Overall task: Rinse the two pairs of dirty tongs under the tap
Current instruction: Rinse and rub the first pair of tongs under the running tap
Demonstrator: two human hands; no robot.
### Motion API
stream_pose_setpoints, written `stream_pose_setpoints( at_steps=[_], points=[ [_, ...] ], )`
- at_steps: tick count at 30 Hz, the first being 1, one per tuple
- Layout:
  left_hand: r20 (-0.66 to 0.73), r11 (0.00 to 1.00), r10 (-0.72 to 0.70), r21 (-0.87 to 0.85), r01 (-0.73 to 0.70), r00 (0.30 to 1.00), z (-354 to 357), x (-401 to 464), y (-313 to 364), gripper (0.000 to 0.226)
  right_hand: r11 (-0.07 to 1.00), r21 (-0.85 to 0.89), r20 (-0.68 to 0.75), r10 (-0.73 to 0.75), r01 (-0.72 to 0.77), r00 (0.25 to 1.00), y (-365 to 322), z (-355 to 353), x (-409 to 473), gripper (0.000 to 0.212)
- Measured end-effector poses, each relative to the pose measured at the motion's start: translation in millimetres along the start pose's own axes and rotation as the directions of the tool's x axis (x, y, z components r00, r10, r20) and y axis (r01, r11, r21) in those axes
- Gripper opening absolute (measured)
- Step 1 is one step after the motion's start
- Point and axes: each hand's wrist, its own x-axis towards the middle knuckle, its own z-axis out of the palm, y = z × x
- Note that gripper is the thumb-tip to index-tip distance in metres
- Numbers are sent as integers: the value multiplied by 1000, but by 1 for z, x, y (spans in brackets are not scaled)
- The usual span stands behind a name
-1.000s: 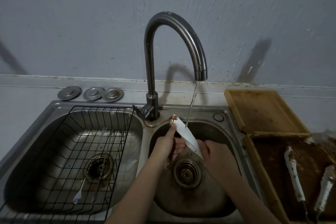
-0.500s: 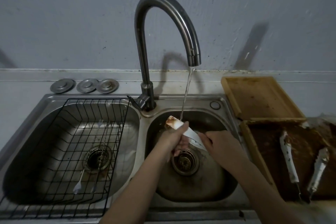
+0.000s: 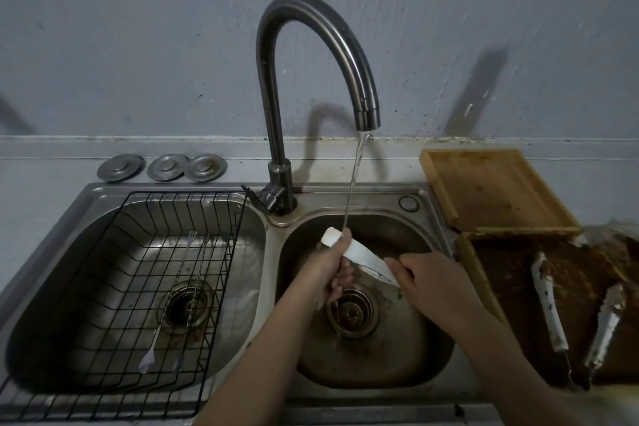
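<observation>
A white pair of tongs (image 3: 361, 254) slants across the right sink basin (image 3: 380, 373), above the drain. My left hand (image 3: 330, 264) is clenched around its upper end, and my right hand (image 3: 428, 277) grips its lower end. Water from the curved tap (image 3: 311, 28) runs in a thin stream (image 3: 352, 183) onto the upper end, right at my left thumb. A second pair of tongs (image 3: 549, 308), white-handled and smeared brown, lies on the dirty wooden tray (image 3: 508, 308) to the right of the sink.
A black wire rack (image 3: 103, 287) sits in the left basin with thin metal utensils (image 3: 183, 287) lying in it. Three round metal lids (image 3: 166, 167) rest on the ledge behind. A cleaner wooden tray (image 3: 491, 190) stands behind the dirty one.
The held tongs have come lower and flatter under the stream. The brown dirt seen on their upper tip no longer shows. Both hands keep their hold.
</observation>
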Motion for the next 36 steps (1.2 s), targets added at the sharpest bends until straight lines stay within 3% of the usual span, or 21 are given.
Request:
stream_pose_setpoints(
  at_steps=[3, 9, 14, 19, 24, 27, 31, 33, 36],
  points=[
    [-79, 985, -14, -170, 0, 997, -15, 6, 2, 53, 1000, 24, -38, -11, 11, 999, 3, -3, -3, 42],
    [-54, 999, 35, -34, -37, 998, 13, -5, -13, 40, 997, 38, -79, -59, 62, 995, -8, -3, 2, 45],
    [-149, 968, 111, -208, -141, 983, -10, -6, 2, 61, 999, 40, -64, -5, 8, 998, 0, -5, -2, 44],
    [-109, 984, 174, -12, -177, 979, -2, -11, 8, 53, 999, 42, -34, -16, 18, 999, -5, -3, -2, 44],
    [-19, 980, 196, 20, -196, 980, -5, -13, 2, 40, 1000, -8, -22, -8, 8, 1000, -1, -7, -4, 39],
    [-32, 977, 194, -78, -196, 980, -8, -19, 9, 46, 990, -83, -10, -119, 118, 993, -4, -14, -6, 33],
    [-58, 973, 226, -36, -229, 972, -12, -23, 11, 49, 915, -278, 46, -291, 292, 956, -8, -13, -7, 27],
    [-79, 967, 238, -70, -244, 968, -13, -22, 11, 46, 882, -361, -53, -343, 302, 938, -5, -8, -8, 22],
    [-104, 938, 313, -122, -324, 944, -12, -19, 10, 45, 905, -326, -248, -362, 274, 899, 0, 1, -9, 29]
  ],
)
